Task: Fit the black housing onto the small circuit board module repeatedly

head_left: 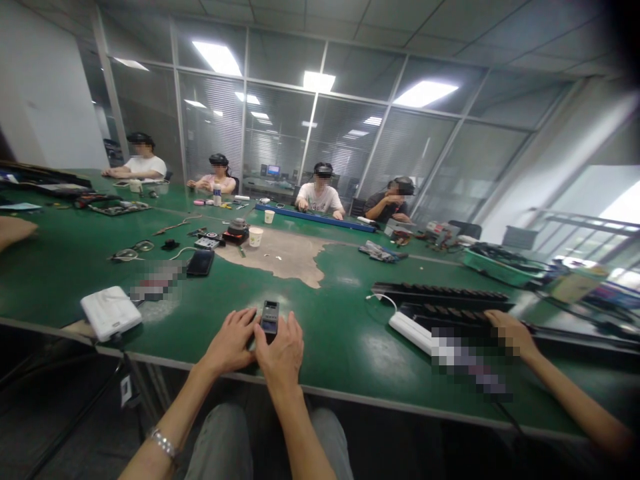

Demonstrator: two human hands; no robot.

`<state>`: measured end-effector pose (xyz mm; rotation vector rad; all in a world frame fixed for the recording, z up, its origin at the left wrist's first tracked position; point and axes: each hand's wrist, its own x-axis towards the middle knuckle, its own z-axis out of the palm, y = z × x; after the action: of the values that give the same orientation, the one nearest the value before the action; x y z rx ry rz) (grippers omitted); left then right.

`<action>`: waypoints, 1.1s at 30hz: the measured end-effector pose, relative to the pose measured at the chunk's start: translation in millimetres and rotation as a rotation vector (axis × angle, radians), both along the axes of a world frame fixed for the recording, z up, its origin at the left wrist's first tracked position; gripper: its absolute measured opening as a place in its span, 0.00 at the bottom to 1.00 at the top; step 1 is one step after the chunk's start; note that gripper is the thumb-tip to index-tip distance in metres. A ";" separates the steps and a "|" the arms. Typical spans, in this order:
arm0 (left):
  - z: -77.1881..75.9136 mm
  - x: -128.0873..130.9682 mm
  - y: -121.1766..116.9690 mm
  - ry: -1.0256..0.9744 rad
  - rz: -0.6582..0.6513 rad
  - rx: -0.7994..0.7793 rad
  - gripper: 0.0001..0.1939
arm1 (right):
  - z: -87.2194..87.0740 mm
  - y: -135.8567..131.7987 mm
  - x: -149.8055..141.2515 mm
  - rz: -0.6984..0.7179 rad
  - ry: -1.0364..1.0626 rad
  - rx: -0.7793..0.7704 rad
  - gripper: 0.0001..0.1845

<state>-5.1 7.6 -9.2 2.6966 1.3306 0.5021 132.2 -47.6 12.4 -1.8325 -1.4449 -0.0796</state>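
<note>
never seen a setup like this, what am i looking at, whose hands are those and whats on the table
There is no robot here. The single picture comes from a camera on a person's head, looking forward and down, so the two central bare hands are the wearer's. The left hand rests beside a small dark device; the right hand has its thumb against it, though how firmly is unclear. On the green table are a black phone, a white box, a paper cup and a green basket. The hand at the right belongs to someone else. Four people sit across the table, wearing dark headgear.
</note>
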 end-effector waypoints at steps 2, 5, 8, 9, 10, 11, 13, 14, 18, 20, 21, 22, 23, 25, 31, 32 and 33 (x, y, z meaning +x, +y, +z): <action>0.5 -0.1 -0.3 -0.005 -0.001 -0.013 0.38 | -4.7 0.1 -0.4 -0.001 0.010 0.016 0.35; 2.7 0.4 -0.9 -0.004 -0.004 -0.035 0.39 | -14.1 1.8 -1.5 -0.018 0.026 0.038 0.44; 4.5 1.1 -1.0 0.015 -0.006 -0.052 0.39 | -21.4 4.7 -3.0 -0.025 0.023 0.038 0.44; 4.6 1.2 -0.9 0.021 -0.004 -0.054 0.40 | -22.9 5.5 -3.4 -0.027 0.022 0.035 0.42; 4.6 1.3 -0.8 0.026 0.001 -0.054 0.39 | -23.9 6.1 -3.8 -0.030 0.021 0.034 0.40; 4.5 1.4 -0.7 0.029 0.006 -0.052 0.39 | -24.7 6.4 -4.1 -0.032 0.022 0.033 0.38; 4.3 1.5 -0.8 0.029 0.015 -0.045 0.38 | -25.8 6.1 -4.6 -0.036 0.027 0.041 0.36; 4.3 1.7 -1.0 0.026 0.020 -0.039 0.37 | -26.3 5.6 -4.8 -0.036 0.029 0.050 0.36; 5.3 2.4 -2.0 0.017 0.023 -0.031 0.36 | -28.6 3.2 -5.0 -0.030 0.025 0.084 0.35; 5.3 2.5 -2.0 0.017 0.022 -0.033 0.36 | -29.1 2.7 -5.0 -0.027 0.023 0.081 0.33; 5.0 2.5 -1.7 0.017 0.022 -0.034 0.36 | -28.8 2.7 -5.1 -0.027 0.026 0.077 0.33; 4.5 2.4 -1.5 0.016 0.022 -0.033 0.36 | -28.2 2.9 -5.1 -0.028 0.032 0.071 0.32; 4.0 2.2 -1.3 0.013 0.021 -0.032 0.36 | -27.0 3.3 -5.2 -0.028 0.039 0.068 0.32; 3.1 1.8 -1.1 0.008 0.018 -0.027 0.35 | -22.4 4.3 -5.3 -0.020 0.061 0.069 0.31; 5.0 1.3 -1.8 -0.007 -0.008 -0.024 0.34 | 12.8 9.2 0.8 0.044 0.174 0.160 0.32; 5.4 1.5 -1.5 -0.011 -0.013 -0.027 0.34 | 21.4 9.8 3.8 0.059 0.193 0.190 0.33; 5.7 1.9 -1.2 -0.015 -0.014 -0.032 0.35 | 30.3 10.1 7.6 0.084 0.208 0.218 0.34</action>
<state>-3.2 6.5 -3.5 2.6696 1.3034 0.4945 139.8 -37.4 42.7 -1.5544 -1.3109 -0.0036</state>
